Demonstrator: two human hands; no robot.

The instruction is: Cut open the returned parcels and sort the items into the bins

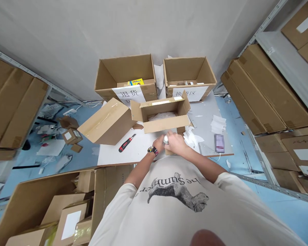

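Note:
My left hand (158,143), with a watch on its wrist, is closed at the side of a small silvery round object (165,139) near the table's front edge. My right hand (175,141) is closed around the same object from the other side. Under the hands, close to my shirt, part of a small brown carton (169,152) shows; the rest is hidden. Just beyond them stands an open cardboard box (166,124) with its flaps spread and clear plastic wrap (162,116) inside. White paper scraps (193,139) lie right of my right hand.
A red and black cutter (125,144) lies left on the table (110,155), beside a taped carton (110,119). Two labelled boxes (125,73) (190,73) stand behind. A phone (219,143) with a cable lies right. A large box of cartons (100,194) is at the lower left.

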